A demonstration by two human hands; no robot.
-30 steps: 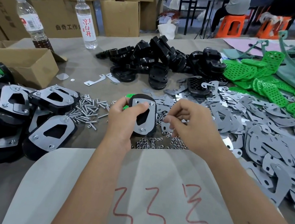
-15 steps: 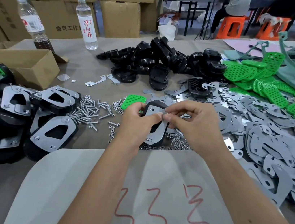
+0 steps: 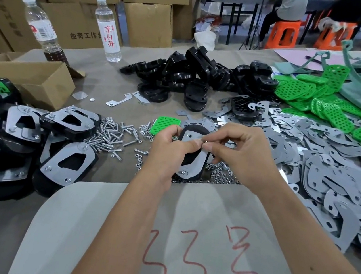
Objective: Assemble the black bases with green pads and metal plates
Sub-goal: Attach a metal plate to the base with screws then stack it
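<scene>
My left hand (image 3: 168,149) grips a black base (image 3: 191,159) with a metal plate on top, held tilted above the table. My right hand (image 3: 239,154) pinches a small nut at the plate's upper right edge, fingertips meeting my left thumb. A loose green pad (image 3: 164,126) lies just behind my left hand. Piles of black bases (image 3: 194,78), green pads (image 3: 315,95) and metal plates (image 3: 323,166) lie across the back and right. Screws (image 3: 110,136) and nuts (image 3: 220,177) are scattered around my hands.
Finished assemblies (image 3: 67,160) are stacked at the left. An open cardboard box (image 3: 32,79) and two water bottles (image 3: 108,29) stand at the back left. A grey sheet with red marks (image 3: 183,241) covers the near table. People sit on orange stools (image 3: 284,33) beyond.
My left hand lifted and tilted the base with its plate, uncovering the green pad. My right hand came across from the nuts to the plate's upper edge.
</scene>
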